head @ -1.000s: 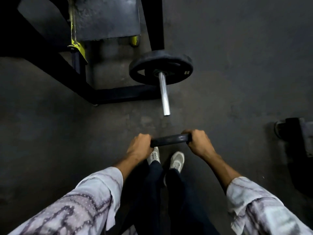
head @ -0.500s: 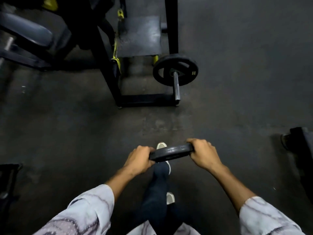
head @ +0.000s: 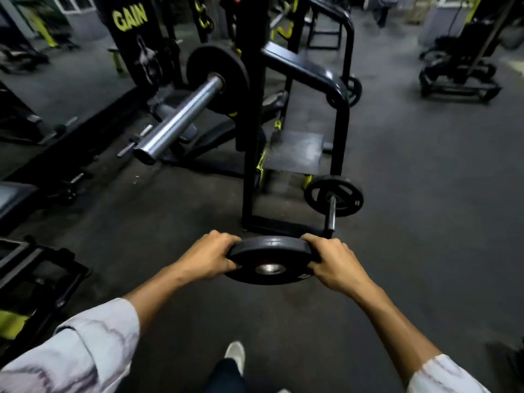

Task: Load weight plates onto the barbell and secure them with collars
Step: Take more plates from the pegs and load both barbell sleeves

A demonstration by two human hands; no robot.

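Dark gym floor (head: pixel 411 222), black rack (head: pixel 253 114) standing mid-room with a step plate at its base. Barbell (head: pixel 181 117) rests on the rack, bare chrome sleeve pointing toward the person, one black plate (head: pixel 218 78) already slid up to its inner end. Low on the rack's right side, a smaller plate (head: pixel 334 199) sits on a short storage peg. Person holds a black weight plate (head: pixel 269 259) out in front, below the sleeve and well apart from it, tilted nearly flat, steel hub showing. Left hand (head: pixel 209 256) grips its left rim, right hand (head: pixel 334 262) its right rim, fingers curled tight together around the edge. One white shoe (head: pixel 235 354) below.
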